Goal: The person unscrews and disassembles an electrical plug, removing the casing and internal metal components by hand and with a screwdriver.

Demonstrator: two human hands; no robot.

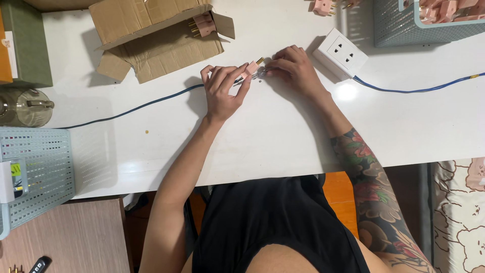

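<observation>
I look down on a white table [283,136] that fills most of the view, with a patch of lamp glare near its right side. A brown wooden surface [76,237] sits lower left, an orange floor shows under the table edge, and a floral cloth [459,212] hangs at the far right.

My left hand [224,90] is curled, pinching a small pink plug [251,67] between thumb and fingers, its brass pins pointing up and right. My right hand [294,68] is just beside it, fingertips pressed together on something tiny at the plug's end; I cannot tell what it is. The plug lies between the two hands, near the table's middle. A blue cable [136,107] runs out to the left, and another reaches the white socket box [340,53] just right of my right hand.

An open cardboard box [151,35] at the top holds one pink plug. A grey mesh basket [404,25] top right holds more pink plugs. A light blue perforated basket [40,172] stands at the left.
</observation>
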